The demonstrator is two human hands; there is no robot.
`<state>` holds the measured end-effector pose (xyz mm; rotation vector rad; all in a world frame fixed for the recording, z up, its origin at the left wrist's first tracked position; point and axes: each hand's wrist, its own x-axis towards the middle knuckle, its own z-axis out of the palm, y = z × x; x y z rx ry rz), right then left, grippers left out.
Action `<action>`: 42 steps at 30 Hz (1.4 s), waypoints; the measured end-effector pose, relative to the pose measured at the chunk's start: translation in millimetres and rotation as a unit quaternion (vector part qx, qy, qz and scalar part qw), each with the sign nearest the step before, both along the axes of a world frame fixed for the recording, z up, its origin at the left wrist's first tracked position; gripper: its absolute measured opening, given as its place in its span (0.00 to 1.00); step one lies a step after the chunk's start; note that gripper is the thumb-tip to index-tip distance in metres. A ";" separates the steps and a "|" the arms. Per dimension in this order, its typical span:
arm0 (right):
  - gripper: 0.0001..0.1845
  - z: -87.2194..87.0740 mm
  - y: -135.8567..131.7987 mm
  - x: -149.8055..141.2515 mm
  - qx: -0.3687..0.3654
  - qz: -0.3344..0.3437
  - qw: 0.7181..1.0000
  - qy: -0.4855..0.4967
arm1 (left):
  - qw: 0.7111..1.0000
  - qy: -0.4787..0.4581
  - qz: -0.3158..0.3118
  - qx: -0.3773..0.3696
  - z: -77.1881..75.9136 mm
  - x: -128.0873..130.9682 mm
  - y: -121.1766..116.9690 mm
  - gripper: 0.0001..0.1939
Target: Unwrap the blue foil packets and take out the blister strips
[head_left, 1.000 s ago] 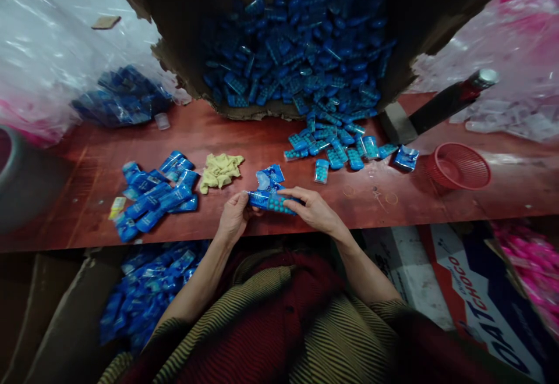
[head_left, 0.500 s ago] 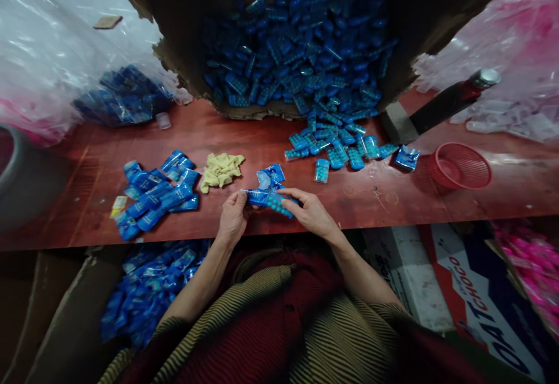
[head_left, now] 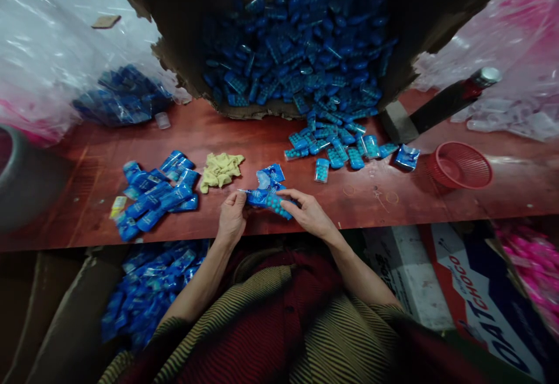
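Note:
Near the front edge of the red table, my left hand (head_left: 233, 214) pinches the left end of a blue printed plastic sleeve (head_left: 257, 198). My right hand (head_left: 308, 212) grips a small clear container of blue balls (head_left: 278, 205) at the sleeve's right end. Container and sleeve touch; how far one sits inside the other I cannot tell. Just behind them lie more blue printed sleeves (head_left: 273, 173). To the left is a crumpled yellow cloth (head_left: 222, 170), and beyond it a pile of blue wrapped packs (head_left: 159, 195). Loose containers of blue balls (head_left: 336, 144) lie to the right.
A torn cardboard box (head_left: 262, 113) full of blue containers stands at the back. On the right are a red plastic basket (head_left: 463, 169), a dark bar-like object (head_left: 449, 107) and a folded blue stack (head_left: 407, 157). A grey bucket (head_left: 30, 186) stands left.
Both hands stay almost in place, with the container and sleeve shifted very slightly left. The rest of the table looks the same.

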<state>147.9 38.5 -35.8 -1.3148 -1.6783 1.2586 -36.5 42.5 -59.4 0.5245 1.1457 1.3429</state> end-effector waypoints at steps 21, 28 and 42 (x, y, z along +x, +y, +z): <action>0.15 -9.8 -12.1 -24.3 0.157 -0.070 0.968 -0.184 | 0.994 -0.071 -0.032 -0.080 -2.0 20.2 -0.2 0.23; 0.16 -25.1 -20.2 -35.6 0.190 -0.036 0.970 -0.146 | 0.984 -0.110 -0.052 -0.128 2.4 18.9 1.2 0.21; 0.17 -26.6 -9.5 -36.3 -0.106 -0.110 0.973 0.173 | 0.977 -0.159 -0.080 -0.120 7.5 23.0 1.6 0.12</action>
